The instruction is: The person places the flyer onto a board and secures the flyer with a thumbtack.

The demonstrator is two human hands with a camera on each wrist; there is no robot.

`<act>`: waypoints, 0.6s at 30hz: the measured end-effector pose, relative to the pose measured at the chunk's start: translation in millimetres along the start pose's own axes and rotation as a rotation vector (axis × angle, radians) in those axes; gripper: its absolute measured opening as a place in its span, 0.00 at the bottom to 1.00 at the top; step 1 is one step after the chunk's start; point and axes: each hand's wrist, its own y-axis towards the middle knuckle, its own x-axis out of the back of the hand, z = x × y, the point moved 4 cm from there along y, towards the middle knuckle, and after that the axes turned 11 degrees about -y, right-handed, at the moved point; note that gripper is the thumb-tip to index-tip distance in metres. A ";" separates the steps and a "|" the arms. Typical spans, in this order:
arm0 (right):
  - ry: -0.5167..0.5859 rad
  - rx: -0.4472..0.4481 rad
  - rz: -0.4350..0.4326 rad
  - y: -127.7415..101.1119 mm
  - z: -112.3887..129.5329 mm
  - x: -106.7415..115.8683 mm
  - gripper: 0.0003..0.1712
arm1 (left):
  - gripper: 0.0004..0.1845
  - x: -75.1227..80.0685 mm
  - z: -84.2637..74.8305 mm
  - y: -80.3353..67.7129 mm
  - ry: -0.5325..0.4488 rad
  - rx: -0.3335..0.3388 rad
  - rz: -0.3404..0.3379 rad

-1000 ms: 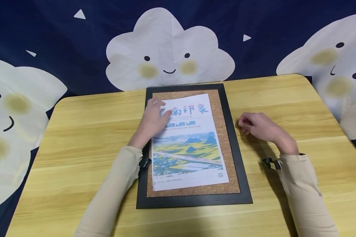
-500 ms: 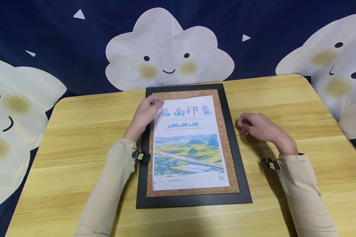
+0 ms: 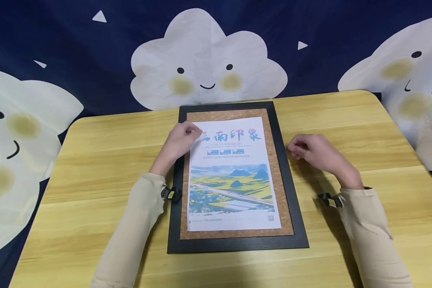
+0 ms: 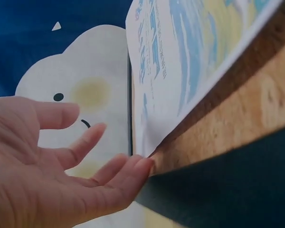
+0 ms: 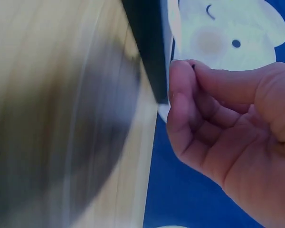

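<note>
A printed poster (image 3: 230, 176) with a landscape photo lies straight on a cork board (image 3: 277, 180) in a black frame (image 3: 289, 192), flat on the table. My left hand (image 3: 181, 140) is at the poster's upper left corner. In the left wrist view its relaxed fingers (image 4: 133, 166) touch the edge of the paper (image 4: 180, 61), which is slightly lifted off the cork (image 4: 256, 109). My right hand (image 3: 306, 150) hovers just right of the frame with its fingers curled. In the right wrist view thumb and forefinger (image 5: 180, 76) pinch a tiny dark object (image 5: 194, 66), barely visible, beside the frame's corner (image 5: 147, 47).
The yellow wooden table (image 3: 93, 160) has bare surface on both sides of the frame. Behind its far edge hangs a dark blue backdrop with smiling white clouds (image 3: 209, 60).
The poster, skewed a second ago, now lies square on the cork. My left hand slid off its face to the upper left corner. The right hand barely moved.
</note>
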 end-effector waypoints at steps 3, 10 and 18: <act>0.058 0.012 -0.016 5.6 8.5 2.1 0.06 | 0.19 -3.9 -2.4 -3.8 0.059 -0.030 0.042; 0.227 0.071 -0.008 41.0 41.5 6.0 0.06 | 0.19 -10.6 -3.7 -15.6 0.098 -0.069 0.064; 0.260 0.057 -0.020 93.2 69.3 -8.6 0.06 | 0.27 -20.0 -8.0 -30.6 0.288 -0.026 0.107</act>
